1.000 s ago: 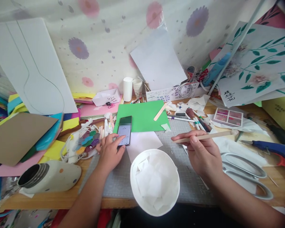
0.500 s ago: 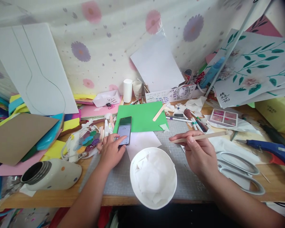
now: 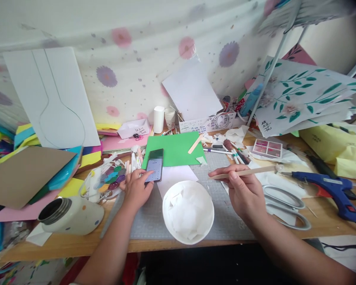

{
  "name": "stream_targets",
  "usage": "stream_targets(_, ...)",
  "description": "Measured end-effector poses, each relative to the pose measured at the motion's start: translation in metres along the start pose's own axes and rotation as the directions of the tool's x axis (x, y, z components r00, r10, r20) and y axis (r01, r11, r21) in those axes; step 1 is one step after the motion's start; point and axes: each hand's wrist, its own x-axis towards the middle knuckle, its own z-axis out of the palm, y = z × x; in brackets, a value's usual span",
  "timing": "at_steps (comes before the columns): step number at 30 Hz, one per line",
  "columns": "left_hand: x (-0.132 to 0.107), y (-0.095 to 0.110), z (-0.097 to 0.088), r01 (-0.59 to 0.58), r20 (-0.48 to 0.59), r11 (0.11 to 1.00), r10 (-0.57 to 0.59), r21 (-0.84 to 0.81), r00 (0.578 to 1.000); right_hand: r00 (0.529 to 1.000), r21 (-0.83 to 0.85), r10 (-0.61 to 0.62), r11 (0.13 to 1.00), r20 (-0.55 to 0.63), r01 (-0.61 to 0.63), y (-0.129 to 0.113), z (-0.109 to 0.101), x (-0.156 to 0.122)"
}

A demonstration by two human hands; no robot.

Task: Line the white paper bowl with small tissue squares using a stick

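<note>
My left hand (image 3: pixel 137 189) rests by the lower left of a smartphone (image 3: pixel 155 163), its fingers apart and the index fingertip at the lit screen. The phone lies partly on a green sheet (image 3: pixel 174 145). Between my fingers, my right hand (image 3: pixel 245 192) pinches a light wooden stick (image 3: pixel 256 170) held nearly level above the mat, its far end whitish and pointing right. A white paper bowl (image 3: pixel 166 225) stands between my hands at the front, with torn white paper pieces (image 3: pixel 187 211) inside. A white sheet (image 3: pixel 178 177) lies under the phone's lower right side.
A grey cutting mat (image 3: pixel 222 225) covers the front middle. To the right lie grey-handled scissors (image 3: pixel 284 196) and a blue glue gun (image 3: pixel 329 185). A speckled jar (image 3: pixel 77 217) lies on its side at left. Pens (image 3: pixel 221 150) and a flat wooden stick (image 3: pixel 195 144) are behind.
The camera view has tilted up and turned slightly right, so the table items appear shifted. Both hands keep nearly the same pose, the left at the phone, the right on the stick.
</note>
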Motion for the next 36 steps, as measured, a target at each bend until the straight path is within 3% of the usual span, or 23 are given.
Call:
stream_targets(3, -0.01, 0.003, -0.012, -0.022, -0.125, 0.999, 0.019, -0.026, 0.992, 0.997, -0.318, -0.048, 0.946, 0.06, 0.064, -0.004, -0.008, 0.007)
stream_targets(7, -0.038, 0.008, -0.03, -0.108, -0.267, 0.992, 0.086, -0.07, 0.96, 0.984, -0.573, 0.017, 0.815, 0.178, 0.089, -0.005, -0.024, 0.016)
stream_targets(10, -0.063, 0.003, -0.035, -0.234, -0.394, 0.969, 0.186, -0.077, 0.9, 0.986, -0.708, -0.009, 0.695, 0.167, 0.126, -0.005, -0.041, 0.004)
stream_targets(12, -0.079, -0.005, -0.032, -0.244, -0.44, 0.968, 0.193, -0.061, 0.877, 0.987, -0.76, -0.044, 0.633, 0.154, 0.147, -0.005, -0.055, -0.014)
stream_targets(18, -0.116, -0.021, -0.008, -0.234, -0.281, 0.972, 0.217, -0.026, 0.935, 0.981, -0.827, -0.094, 0.527, 0.172, 0.196, 0.004, -0.087, -0.077)
stream_targets(20, -0.121, -0.022, -0.001, -0.237, -0.285, 0.971, 0.219, -0.029, 0.933, 0.978, -0.835, -0.11, 0.51, 0.176, 0.208, 0.013, -0.091, -0.087)
stream_targets(28, -0.122, -0.023, 0.008, -0.269, -0.422, 0.96, 0.213, -0.078, 0.881, 0.965, -0.861, -0.192, 0.444, 0.178, 0.247, 0.025, -0.092, -0.089)
stream_targets(36, -0.125, -0.023, 0.011, -0.267, -0.404, 0.964, 0.243, -0.004, 0.882, 0.944, -0.863, -0.258, 0.408, 0.203, 0.297, 0.027, -0.09, -0.092)
